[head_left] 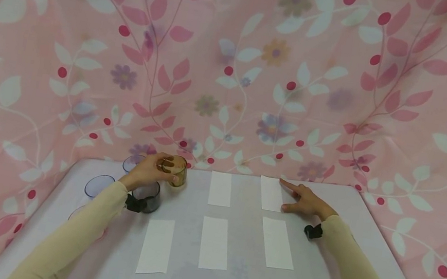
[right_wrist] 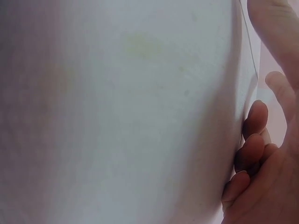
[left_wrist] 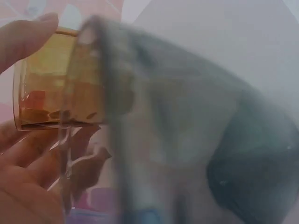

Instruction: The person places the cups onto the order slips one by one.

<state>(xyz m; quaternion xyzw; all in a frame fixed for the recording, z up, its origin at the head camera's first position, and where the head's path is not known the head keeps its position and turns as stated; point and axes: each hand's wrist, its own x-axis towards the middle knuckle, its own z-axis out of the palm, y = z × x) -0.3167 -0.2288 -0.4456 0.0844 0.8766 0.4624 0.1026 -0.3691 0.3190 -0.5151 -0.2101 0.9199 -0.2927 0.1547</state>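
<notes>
My left hand (head_left: 151, 170) grips an amber glass (head_left: 179, 174) at the back of the table, thumb on the near side. In the left wrist view the thumb and fingers lie on opposite sides of the amber glass (left_wrist: 44, 79). A grey clear glass (head_left: 153, 201) stands beside the left wrist and fills much of that wrist view, blurred. My right hand (head_left: 306, 200) rests at the right edge of a white paper piece (head_left: 271, 194), index finger extended to its far corner and thumb near its lower corner. In the right wrist view its other fingers (right_wrist: 252, 151) are bent.
Other white paper pieces lie in rows: one at back middle (head_left: 220, 189), and front ones at left (head_left: 156, 247), middle (head_left: 215, 244) and right (head_left: 278, 244). Blue-rimmed glasses (head_left: 99, 186) and a pink-rimmed one stand left, partly behind the sleeve. A floral curtain (head_left: 232, 86) hangs behind the table.
</notes>
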